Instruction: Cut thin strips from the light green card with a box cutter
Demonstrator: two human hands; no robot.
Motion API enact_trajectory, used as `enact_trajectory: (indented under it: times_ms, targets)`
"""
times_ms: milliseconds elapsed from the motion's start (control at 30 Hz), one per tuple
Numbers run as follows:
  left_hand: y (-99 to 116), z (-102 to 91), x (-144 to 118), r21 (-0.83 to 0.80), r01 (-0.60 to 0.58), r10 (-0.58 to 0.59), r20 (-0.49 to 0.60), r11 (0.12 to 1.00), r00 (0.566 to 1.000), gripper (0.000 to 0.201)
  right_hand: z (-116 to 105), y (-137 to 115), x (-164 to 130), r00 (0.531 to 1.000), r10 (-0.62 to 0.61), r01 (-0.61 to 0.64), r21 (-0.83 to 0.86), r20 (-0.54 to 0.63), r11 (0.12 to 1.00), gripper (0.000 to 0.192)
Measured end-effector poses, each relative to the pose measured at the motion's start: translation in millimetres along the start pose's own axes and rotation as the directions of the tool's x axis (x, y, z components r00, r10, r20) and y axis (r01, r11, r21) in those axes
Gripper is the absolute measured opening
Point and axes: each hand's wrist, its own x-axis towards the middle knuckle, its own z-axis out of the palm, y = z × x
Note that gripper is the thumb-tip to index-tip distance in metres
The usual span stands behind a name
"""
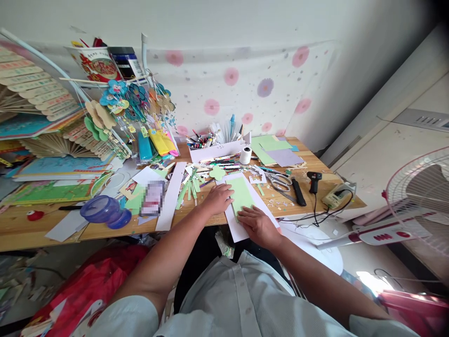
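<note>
A light green paper rectangle (240, 194) is laid flat on a white sheet (234, 229) at the near edge of the wooden table (21, 229), roughly centre. The long axis of the green piece runs from the near edge toward the far wall, tilted slightly left at the far end; the short edges face near and far. The white sheet shares the same long axis and overhangs the table edge toward the body.

The left hand (218, 199) is pressed flat on the left long edge of the green paper, fingers together and extended, nothing gripped. The right hand (257, 224) is laid palm down on the near right corner, fingers spread lightly over green paper and white sheet, nothing clamped either.

Scissors (278, 180) are seen just right of the sheet, blades pointing near-right, with a black glue gun (314, 180) further right, its cord trailing toward the table end. A tape roll (245, 155) stands behind the paper, beside a white box of pens (213, 147). Green paper strips (187, 189) are scattered left of the left hand. A purple plastic container (103, 210) lies on its side, well left. A stack of coloured sheets (275, 150) is kept at the far right of the table. A fan (421, 196) is visible off the table's right end.
</note>
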Motion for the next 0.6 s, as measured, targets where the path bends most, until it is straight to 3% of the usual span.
enact_trajectory:
  times_ms: [233,600]
  targets:
    - [4,5.0,-10,-0.018,-0.057,0.056,-0.043,0.998,0.998,0.039,-6,-11,-25,1.0,0.002,-0.002,0.003,-0.023,1.0,0.035]
    - [-7,10.9,-3,-0.046,-0.075,0.074,-0.02,0.996,0.997,0.043,-4,-16,-24,0.998,0.034,-0.037,-0.047,-0.06,0.998,0.03]
